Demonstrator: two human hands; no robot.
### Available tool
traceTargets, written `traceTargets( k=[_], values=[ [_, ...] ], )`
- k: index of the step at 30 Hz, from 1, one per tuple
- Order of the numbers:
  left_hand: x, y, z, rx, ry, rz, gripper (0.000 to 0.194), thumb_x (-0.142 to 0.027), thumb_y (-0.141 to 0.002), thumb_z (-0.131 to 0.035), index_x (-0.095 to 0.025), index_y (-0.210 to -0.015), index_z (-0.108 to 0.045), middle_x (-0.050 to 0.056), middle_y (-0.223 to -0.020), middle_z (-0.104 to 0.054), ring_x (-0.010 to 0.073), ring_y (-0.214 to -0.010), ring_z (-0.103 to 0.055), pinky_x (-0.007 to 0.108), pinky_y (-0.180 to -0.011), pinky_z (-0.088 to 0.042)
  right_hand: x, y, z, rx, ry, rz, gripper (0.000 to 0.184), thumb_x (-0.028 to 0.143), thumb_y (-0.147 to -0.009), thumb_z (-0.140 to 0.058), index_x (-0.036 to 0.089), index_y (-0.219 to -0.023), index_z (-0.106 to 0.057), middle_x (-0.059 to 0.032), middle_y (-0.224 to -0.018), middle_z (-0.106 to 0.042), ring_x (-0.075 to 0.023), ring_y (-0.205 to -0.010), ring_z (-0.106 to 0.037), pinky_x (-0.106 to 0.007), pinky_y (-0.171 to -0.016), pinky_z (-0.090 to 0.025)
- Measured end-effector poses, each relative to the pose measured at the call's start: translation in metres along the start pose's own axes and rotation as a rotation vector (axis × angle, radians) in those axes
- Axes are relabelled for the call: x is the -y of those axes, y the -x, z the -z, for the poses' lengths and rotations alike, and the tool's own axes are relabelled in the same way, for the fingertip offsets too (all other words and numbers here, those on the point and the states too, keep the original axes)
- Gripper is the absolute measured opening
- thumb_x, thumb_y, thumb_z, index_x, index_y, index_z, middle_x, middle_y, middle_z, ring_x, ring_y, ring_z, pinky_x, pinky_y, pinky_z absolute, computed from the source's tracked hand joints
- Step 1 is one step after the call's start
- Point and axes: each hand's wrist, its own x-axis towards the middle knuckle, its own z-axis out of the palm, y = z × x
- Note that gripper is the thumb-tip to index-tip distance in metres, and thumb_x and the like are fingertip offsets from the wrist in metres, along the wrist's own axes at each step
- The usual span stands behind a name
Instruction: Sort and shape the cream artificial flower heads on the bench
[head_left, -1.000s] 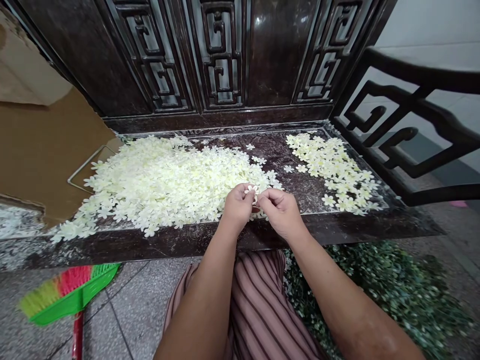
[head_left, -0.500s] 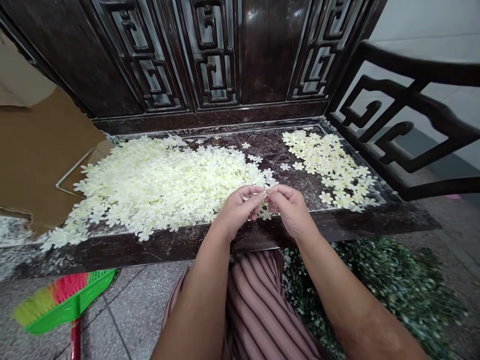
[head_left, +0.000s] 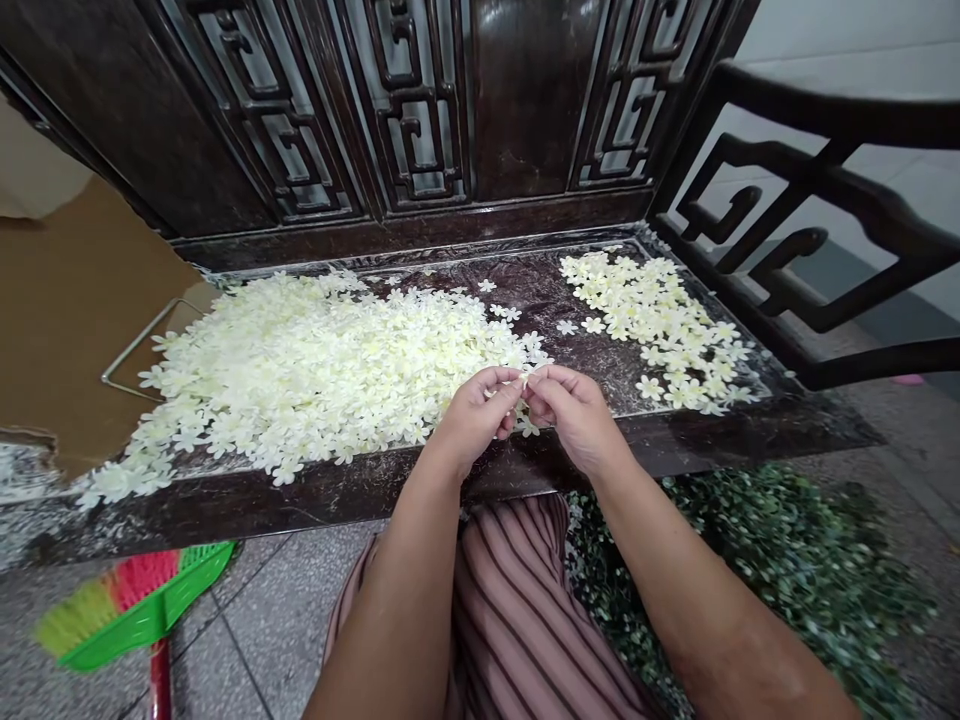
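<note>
My left hand [head_left: 478,412] and my right hand [head_left: 571,408] meet fingertip to fingertip above the front edge of the dark wooden bench [head_left: 409,480]. Pinched between them is a small white flower [head_left: 524,380], mostly covered by the fingers. To the left, and just behind my hands, spreads a large heap of white flowers [head_left: 322,365] with pale yellow centres. A smaller, thinner patch of the same flowers [head_left: 660,325] lies on the right of the seat.
A cardboard box [head_left: 82,310] with a bent metal handle stands at the left. Below the bench are a green-and-red broom [head_left: 142,610] on the floor and bushy green foliage [head_left: 780,580] by my right leg. A carved armrest [head_left: 817,220] bounds the right side.
A second ago the flower showed its petals between my hands; now the fingertips have closed over most of it. My view has shifted slightly.
</note>
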Motion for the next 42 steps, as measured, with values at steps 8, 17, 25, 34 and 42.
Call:
traceTargets(
  k=[8, 17, 25, 34, 42],
  values=[
    [-0.0046, 0.0008, 0.0013, -0.045, 0.064, 0.051, 0.01, -0.024, -0.073, -0.056, -0.015, -0.07, -0.051, -0.006, -0.051, -0.045, 0.0036, -0.042, -0.039, 0.016, -0.041, -0.03, 0.0012, 0.0035, -0.0008, 0.081, 0.115, 0.06, 0.017, 0.03, -0.068, -0.061, 0.017, -0.06, -0.055, 0.0077, -0.045, -0.041, -0.0051, -0.041, -0.032, -0.021, -0.042, -0.024],
    [-0.0042, 0.0008, 0.0026, -0.029, -0.021, 0.047, 0.016, -0.025, -0.076, -0.053, -0.016, -0.064, -0.048, -0.006, -0.049, -0.042, 0.0036, -0.042, -0.038, 0.016, -0.042, -0.031, 0.0039, 0.0027, -0.0001, 0.06, 0.201, 0.07, 0.015, 0.028, -0.069, -0.058, 0.016, -0.06, -0.056, 0.0082, -0.045, -0.039, -0.005, -0.042, -0.029, -0.022, -0.042, -0.023],
    [-0.0058, 0.0012, 0.003, -0.028, -0.027, 0.048, 0.015, -0.024, -0.076, -0.052, -0.016, -0.063, -0.048, -0.006, -0.05, -0.043, 0.0036, -0.042, -0.038, 0.016, -0.041, -0.03, 0.0049, 0.0024, -0.0004, 0.084, 0.183, 0.058, 0.016, 0.03, -0.068, -0.058, 0.017, -0.059, -0.056, 0.0081, -0.044, -0.038, -0.0057, -0.043, -0.03, -0.023, -0.043, -0.023],
    [-0.0045, 0.0017, 0.0044, -0.009, -0.049, 0.01, 0.014, -0.024, -0.075, -0.052, -0.016, -0.064, -0.049, -0.005, -0.051, -0.044, 0.0042, -0.043, -0.039, 0.017, -0.042, -0.031, 0.0068, 0.0024, -0.0002, 0.084, 0.162, 0.034, 0.01, 0.024, -0.065, -0.056, 0.017, -0.06, -0.056, 0.0087, -0.042, -0.037, -0.0048, -0.041, -0.028, -0.022, -0.041, -0.021],
    [-0.0042, 0.0015, 0.0053, -0.031, -0.175, -0.026, 0.013, -0.025, -0.075, -0.049, -0.017, -0.066, -0.049, -0.006, -0.048, -0.042, 0.006, -0.043, -0.039, 0.019, -0.044, -0.031, 0.0041, 0.0005, 0.0004, 0.094, 0.175, 0.024, 0.011, 0.025, -0.066, -0.055, 0.017, -0.059, -0.055, 0.0086, -0.043, -0.036, -0.0043, -0.04, -0.026, -0.021, -0.04, -0.02]
  ],
)
